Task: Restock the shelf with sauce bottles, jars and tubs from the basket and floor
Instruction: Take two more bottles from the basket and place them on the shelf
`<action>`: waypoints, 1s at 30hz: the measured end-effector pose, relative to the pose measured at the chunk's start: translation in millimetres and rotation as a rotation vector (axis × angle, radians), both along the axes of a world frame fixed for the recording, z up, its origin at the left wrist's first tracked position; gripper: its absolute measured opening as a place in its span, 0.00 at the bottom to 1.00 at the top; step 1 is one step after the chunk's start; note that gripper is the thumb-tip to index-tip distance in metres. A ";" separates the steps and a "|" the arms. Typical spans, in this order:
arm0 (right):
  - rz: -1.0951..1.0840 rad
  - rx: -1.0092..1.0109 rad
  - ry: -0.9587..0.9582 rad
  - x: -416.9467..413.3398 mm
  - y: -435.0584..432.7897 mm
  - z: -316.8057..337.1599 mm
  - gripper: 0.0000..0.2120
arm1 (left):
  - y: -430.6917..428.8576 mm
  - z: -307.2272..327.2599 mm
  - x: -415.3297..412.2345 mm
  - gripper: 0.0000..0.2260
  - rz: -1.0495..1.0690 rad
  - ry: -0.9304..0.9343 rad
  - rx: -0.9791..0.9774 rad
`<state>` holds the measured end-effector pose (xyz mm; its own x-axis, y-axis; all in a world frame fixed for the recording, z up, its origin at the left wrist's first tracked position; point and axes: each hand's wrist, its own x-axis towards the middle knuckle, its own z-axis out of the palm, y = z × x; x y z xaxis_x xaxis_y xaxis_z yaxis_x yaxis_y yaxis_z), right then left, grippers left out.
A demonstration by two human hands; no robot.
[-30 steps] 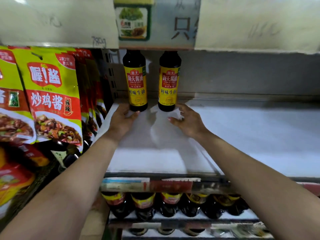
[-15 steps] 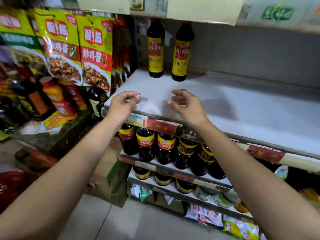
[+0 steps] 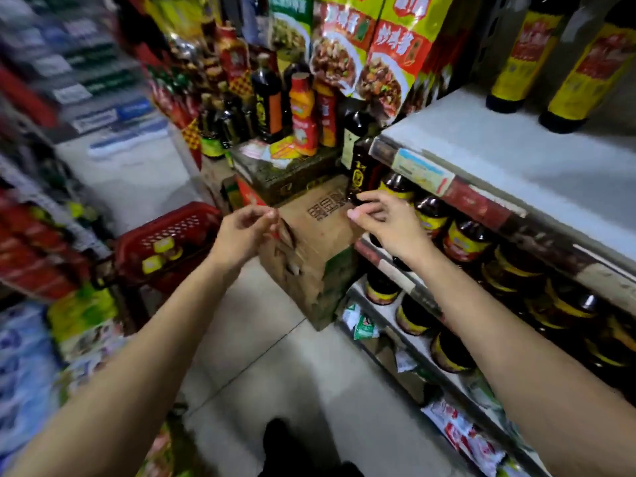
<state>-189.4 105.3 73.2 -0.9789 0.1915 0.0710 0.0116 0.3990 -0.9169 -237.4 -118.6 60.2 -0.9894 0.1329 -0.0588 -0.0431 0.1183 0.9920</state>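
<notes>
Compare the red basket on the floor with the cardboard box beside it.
The red basket has perforated mesh walls and an open top showing yellow-labelled goods; the cardboard box is solid brown, closed and printed. The basket sits left of the box, nearer the left hand. Both stand on the floor.

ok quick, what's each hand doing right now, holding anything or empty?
Left hand: empty, fingers loosely curled, in the air near the red basket.
Right hand: empty, fingers loosely curled, in front of the cardboard box.
</notes>
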 end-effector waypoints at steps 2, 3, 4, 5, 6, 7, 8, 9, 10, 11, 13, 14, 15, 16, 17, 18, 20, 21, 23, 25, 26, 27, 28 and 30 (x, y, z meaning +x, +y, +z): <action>0.067 -0.016 -0.025 -15.1 -30.8 -11.4 0.15 | -38.7 -12.3 2.7 0.09 0.080 -0.017 -0.011; 0.101 -0.033 -0.045 -24.3 -49.2 -18.2 0.15 | -60.3 -17.7 5.1 0.09 0.121 -0.010 -0.030; 0.119 -0.041 -0.052 -29.2 -57.6 -21.1 0.14 | -72.2 -21.8 7.1 0.10 0.131 0.001 -0.051; 0.148 -0.039 -0.066 -35.6 -70.4 -25.6 0.14 | -88.1 -27.2 9.3 0.09 0.143 0.005 -0.075; 0.184 -0.034 -0.087 -43.0 -84.2 -30.2 0.13 | -105.6 -32.9 10.0 0.09 0.160 0.003 -0.089; 0.216 -0.029 -0.109 -50.6 -99.1 -35.5 0.12 | -123.7 -38.5 10.3 0.09 0.175 -0.004 -0.095; 0.238 -0.029 -0.127 -57.1 -111.5 -41.1 0.11 | -140.2 -44.3 10.6 0.08 0.185 -0.018 -0.098; 0.247 -0.022 -0.133 -62.2 -120.8 -47.0 0.11 | -152.3 -48.6 11.5 0.07 0.191 -0.037 -0.098; 0.260 -0.010 -0.136 -68.2 -134.6 -52.6 0.11 | -168.7 -53.3 11.5 0.07 0.208 -0.058 -0.100; 0.273 0.006 -0.145 -73.8 -147.1 -57.7 0.11 | -183.3 -57.4 10.8 0.06 0.225 -0.071 -0.099; 0.307 -0.003 -0.164 -83.5 -172.1 -64.4 0.11 | -211.6 -64.6 9.0 0.05 0.280 -0.104 -0.076; 0.315 -0.025 -0.172 -87.4 -182.7 -66.4 0.11 | -224.0 -68.5 8.0 0.05 0.309 -0.122 -0.067; 0.315 -0.040 -0.177 -91.0 -190.6 -69.1 0.10 | -233.9 -71.0 7.2 0.05 0.334 -0.136 -0.064; 0.317 -0.047 -0.184 -97.2 -199.7 -72.3 0.10 | -245.0 -73.2 5.3 0.05 0.361 -0.145 -0.067; 0.320 -0.043 -0.196 -102.0 -207.0 -74.5 0.10 | -253.8 -74.8 3.2 0.06 0.379 -0.152 -0.071; 0.324 -0.043 -0.212 -107.1 -213.1 -76.9 0.09 | -261.3 -76.4 0.9 0.06 0.396 -0.158 -0.069; 0.335 -0.048 -0.238 -120.7 -226.5 -82.8 0.09 | -275.1 -79.0 -5.9 0.06 0.428 -0.175 -0.056; 0.335 -0.053 -0.248 -125.8 -230.7 -85.5 0.09 | -279.0 -80.1 -8.3 0.06 0.439 -0.182 -0.054; 0.350 -0.064 -0.265 -143.0 -241.7 -91.0 0.09 | -288.1 -83.4 -19.1 0.06 0.459 -0.200 -0.050; 0.369 -0.078 -0.277 -161.7 -251.0 -96.1 0.08 | -294.5 -88.0 -32.9 0.07 0.481 -0.218 -0.029; 0.375 -0.090 -0.274 -172.2 -255.2 -99.1 0.08 | -297.2 -90.4 -41.4 0.07 0.492 -0.223 -0.025; 0.380 -0.098 -0.274 -184.4 -259.6 -101.8 0.08 | -300.0 -92.5 -52.3 0.07 0.501 -0.226 -0.023; 0.388 -0.105 -0.276 -196.1 -264.0 -104.5 0.08 | -302.0 -94.0 -62.9 0.06 0.508 -0.228 -0.017; 0.401 -0.110 -0.285 -221.1 -271.7 -110.6 0.09 | -305.1 -95.6 -86.8 0.05 0.519 -0.237 -0.011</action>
